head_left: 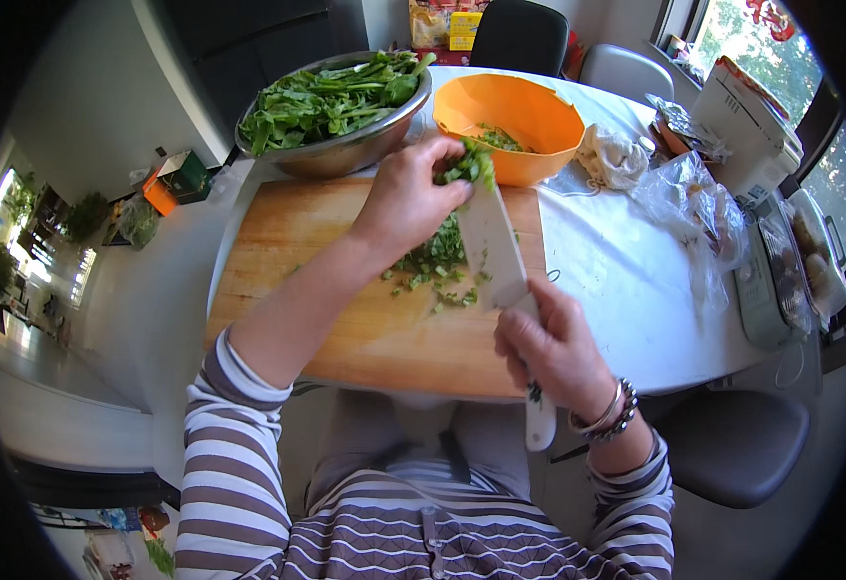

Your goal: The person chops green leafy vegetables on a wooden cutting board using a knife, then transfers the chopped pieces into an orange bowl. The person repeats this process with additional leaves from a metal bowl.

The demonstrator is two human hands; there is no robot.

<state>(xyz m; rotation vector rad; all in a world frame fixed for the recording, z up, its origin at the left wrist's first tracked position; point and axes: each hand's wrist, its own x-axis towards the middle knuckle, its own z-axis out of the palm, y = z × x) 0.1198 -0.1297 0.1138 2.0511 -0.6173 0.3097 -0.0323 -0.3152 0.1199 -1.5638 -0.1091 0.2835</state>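
My right hand (557, 344) grips the white handle of a wide-bladed kitchen knife (499, 250), its blade tilted away from me above the cutting board. At the blade's far end, my left hand (416, 192) pinches a clump of chopped greens (477, 163) against the blade, close to the near rim of an orange bowl (539, 163). Some cut greens (497, 138) lie inside that bowl. Below the blade, a pile of chopped greens (437, 250) rests on the wooden cutting board (292, 232), partly hidden by the knife and my left hand.
A metal basin (350, 148) heaped with whole leafy greens (336, 98) stands behind the board on the left. Right of the orange bowl are a crumpled cloth (614, 156), plastic bags (691, 196) and a white appliance (746, 134). A grey chair (731, 446) sits at the lower right.
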